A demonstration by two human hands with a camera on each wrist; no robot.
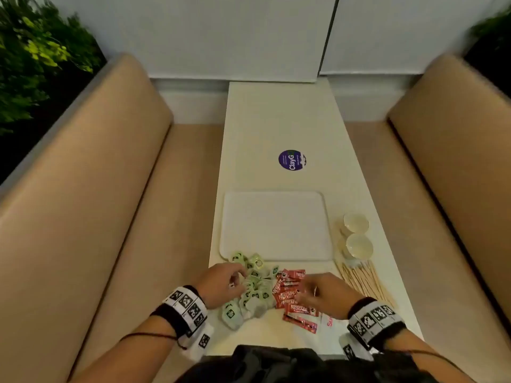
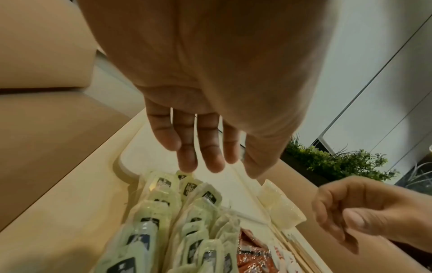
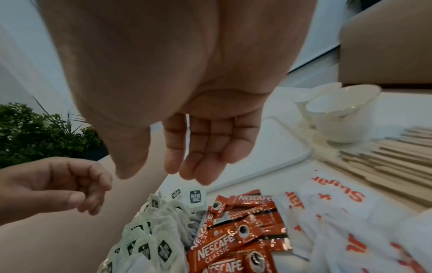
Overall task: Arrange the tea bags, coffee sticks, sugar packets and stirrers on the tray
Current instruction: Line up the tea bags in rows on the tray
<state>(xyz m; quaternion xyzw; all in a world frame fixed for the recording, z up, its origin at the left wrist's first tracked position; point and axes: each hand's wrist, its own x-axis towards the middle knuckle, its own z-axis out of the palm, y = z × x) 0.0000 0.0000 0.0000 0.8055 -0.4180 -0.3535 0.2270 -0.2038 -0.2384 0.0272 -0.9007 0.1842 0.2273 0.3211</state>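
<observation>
The left hand (image 1: 221,286) is held loose and empty above the tea bags (image 1: 253,288), the right hand (image 1: 322,293) likewise above the coffee sticks (image 1: 290,294), near the desk's (image 1: 276,128) front edge. Sugar packets (image 3: 346,221) are seen plainly only from the right wrist.

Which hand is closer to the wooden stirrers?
The right hand; it hovers over the red coffee sticks, just beside the stirrers. The left hand is over the tea bags, farther away.

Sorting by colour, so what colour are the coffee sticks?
Red, with white lettering; the coffee sticks show best in the right wrist view.
</observation>
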